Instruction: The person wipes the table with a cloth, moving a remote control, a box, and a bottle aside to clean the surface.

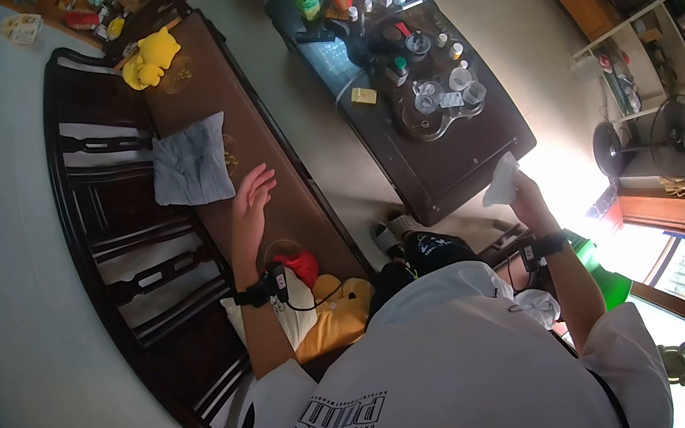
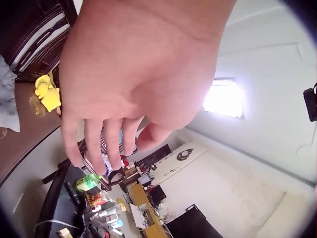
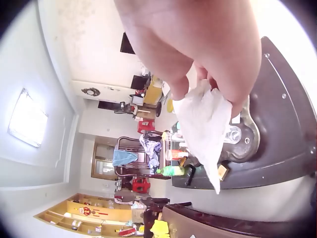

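My right hand pinches a crumpled white tissue near the front right corner of the dark table. In the right wrist view the tissue hangs down in a point from between the thumb and curled fingers. My left hand is raised over the brown bench seat, beside the grey cushion, and holds nothing. Its fingers are loosely extended in the left wrist view, where the back part of the hand fills the upper middle.
The dark table bears a tea tray with cups, a green bottle, small bottles and a yellow box. A yellow plush toy sits on the wooden bench. A fan stands at right, a green bin by my right arm.
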`<control>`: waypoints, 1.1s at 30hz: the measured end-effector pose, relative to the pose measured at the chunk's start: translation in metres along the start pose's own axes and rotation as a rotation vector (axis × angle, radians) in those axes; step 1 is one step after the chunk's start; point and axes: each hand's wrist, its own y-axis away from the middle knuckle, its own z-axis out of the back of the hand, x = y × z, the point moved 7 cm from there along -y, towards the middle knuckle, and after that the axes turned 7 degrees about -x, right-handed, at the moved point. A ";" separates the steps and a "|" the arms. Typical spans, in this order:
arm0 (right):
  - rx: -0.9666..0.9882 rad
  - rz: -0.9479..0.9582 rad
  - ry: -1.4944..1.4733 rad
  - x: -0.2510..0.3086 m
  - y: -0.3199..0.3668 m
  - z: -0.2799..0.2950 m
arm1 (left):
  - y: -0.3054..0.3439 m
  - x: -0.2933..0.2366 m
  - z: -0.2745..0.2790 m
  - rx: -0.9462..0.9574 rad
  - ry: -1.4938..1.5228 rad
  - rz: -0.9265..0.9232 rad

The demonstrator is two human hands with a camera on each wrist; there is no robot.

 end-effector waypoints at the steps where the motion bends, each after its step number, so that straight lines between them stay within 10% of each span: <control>1: -0.007 -0.023 -0.074 -0.001 -0.003 -0.003 | -0.007 -0.002 -0.004 0.024 -0.001 0.002; 8: -0.116 0.042 0.277 0.004 -0.025 -0.019 | -0.095 0.002 -0.043 0.260 -0.117 -0.014; 21: -0.304 -0.060 -0.434 -0.055 -0.133 -0.023 | -0.286 -0.099 -0.135 0.862 -0.567 -0.028; 33: -0.574 0.047 -0.520 -0.050 -0.152 -0.085 | -0.381 -0.165 0.095 0.654 -0.974 0.438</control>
